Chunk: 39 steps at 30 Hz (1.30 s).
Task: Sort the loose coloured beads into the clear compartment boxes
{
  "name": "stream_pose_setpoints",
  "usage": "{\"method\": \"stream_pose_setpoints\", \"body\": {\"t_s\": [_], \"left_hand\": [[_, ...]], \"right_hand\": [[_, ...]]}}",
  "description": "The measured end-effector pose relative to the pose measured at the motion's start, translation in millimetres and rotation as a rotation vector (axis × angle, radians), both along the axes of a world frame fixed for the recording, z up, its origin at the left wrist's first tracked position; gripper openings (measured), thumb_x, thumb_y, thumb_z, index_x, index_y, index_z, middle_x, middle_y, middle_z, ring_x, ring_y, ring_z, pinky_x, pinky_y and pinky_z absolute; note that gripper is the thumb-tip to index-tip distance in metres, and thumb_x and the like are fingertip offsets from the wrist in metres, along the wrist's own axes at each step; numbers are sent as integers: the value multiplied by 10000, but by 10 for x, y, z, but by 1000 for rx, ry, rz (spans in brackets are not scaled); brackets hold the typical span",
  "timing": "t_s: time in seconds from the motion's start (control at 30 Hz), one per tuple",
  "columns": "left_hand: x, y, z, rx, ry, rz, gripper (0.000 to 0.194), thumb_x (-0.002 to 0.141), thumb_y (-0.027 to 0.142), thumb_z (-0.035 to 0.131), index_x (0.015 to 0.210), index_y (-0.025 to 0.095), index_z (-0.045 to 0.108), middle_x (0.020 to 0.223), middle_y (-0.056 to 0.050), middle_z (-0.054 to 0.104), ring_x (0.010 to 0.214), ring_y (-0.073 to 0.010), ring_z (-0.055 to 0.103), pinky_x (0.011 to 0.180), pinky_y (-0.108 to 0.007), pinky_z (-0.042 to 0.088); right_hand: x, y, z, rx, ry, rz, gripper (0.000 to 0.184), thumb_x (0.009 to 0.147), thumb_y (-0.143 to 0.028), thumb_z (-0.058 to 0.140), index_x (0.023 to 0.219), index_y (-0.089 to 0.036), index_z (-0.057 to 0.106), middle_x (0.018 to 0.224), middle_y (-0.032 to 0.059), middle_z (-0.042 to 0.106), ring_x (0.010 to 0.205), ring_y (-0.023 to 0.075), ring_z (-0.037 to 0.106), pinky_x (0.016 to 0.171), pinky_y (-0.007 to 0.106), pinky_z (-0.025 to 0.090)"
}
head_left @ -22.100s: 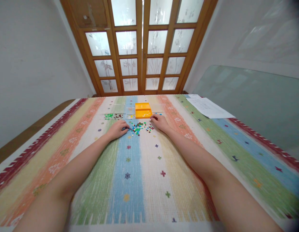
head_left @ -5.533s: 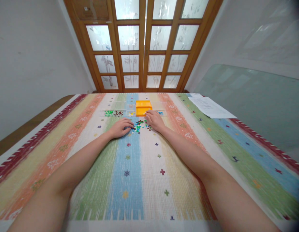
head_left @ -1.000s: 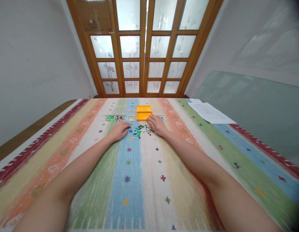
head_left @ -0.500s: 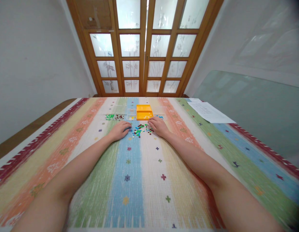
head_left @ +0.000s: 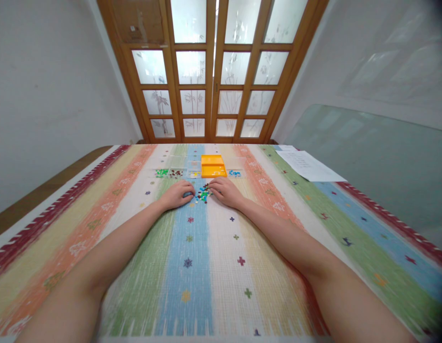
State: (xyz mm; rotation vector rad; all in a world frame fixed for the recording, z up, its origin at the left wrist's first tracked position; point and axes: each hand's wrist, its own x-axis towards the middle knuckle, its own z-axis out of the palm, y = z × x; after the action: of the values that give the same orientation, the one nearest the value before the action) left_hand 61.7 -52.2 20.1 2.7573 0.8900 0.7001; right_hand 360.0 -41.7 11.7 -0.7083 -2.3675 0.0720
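A small pile of mixed tiny pieces (head_left: 202,194), green, blue, dark red and white, lies on the tablecloth between my two hands. My left hand (head_left: 176,194) rests at the pile's left edge, fingers curved and a gap showing between thumb and forefinger. From the right, my right hand (head_left: 226,192) lies low over the cloth, its fingers stretched out and their tips touching the pile's right side. Nothing held shows in either hand, though the undersides of the fingers are hidden. Just beyond stands an open yellow box (head_left: 213,170) with some pale pieces in it.
Clear boxes hold sorted pieces: green ones (head_left: 162,173), dark red ones (head_left: 176,173), yellow ones (head_left: 195,175) and blue ones (head_left: 235,173). Paper sheets (head_left: 310,166) lie at the right on the striped tablecloth (head_left: 221,286). Wooden glazed doors (head_left: 212,85) stand behind the table.
My right hand has moved left, and the loose pieces by its fingers now sit closer in against the pile. The blue pieces behind it have come into fuller view. My left hand has hardly moved.
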Motion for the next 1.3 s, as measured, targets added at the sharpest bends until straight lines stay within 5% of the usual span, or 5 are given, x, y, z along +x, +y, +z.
{"method": "stream_pose_setpoints", "body": {"t_s": [0.5, 1.3], "left_hand": [[10, -15, 30, -1, 40, 44, 291, 1008, 323, 587, 1208, 294, 796, 1171, -81, 741, 1143, -273, 636, 1082, -460, 484], [-5, 17, 43, 34, 82, 66, 316, 1025, 291, 528, 1148, 270, 818, 1194, -59, 788, 1124, -273, 643, 1072, -486, 487]], "right_hand": [[-1, -9, 11, -62, -26, -46, 288, 1095, -332, 529, 1213, -239, 775, 1166, 107, 769, 1127, 265, 673, 1020, 452, 501], [12, 17, -21, -67, -42, -46, 301, 1097, -343, 524, 1214, -239, 781, 1160, 110, 772, 1113, 264, 679, 1012, 442, 508]]}}
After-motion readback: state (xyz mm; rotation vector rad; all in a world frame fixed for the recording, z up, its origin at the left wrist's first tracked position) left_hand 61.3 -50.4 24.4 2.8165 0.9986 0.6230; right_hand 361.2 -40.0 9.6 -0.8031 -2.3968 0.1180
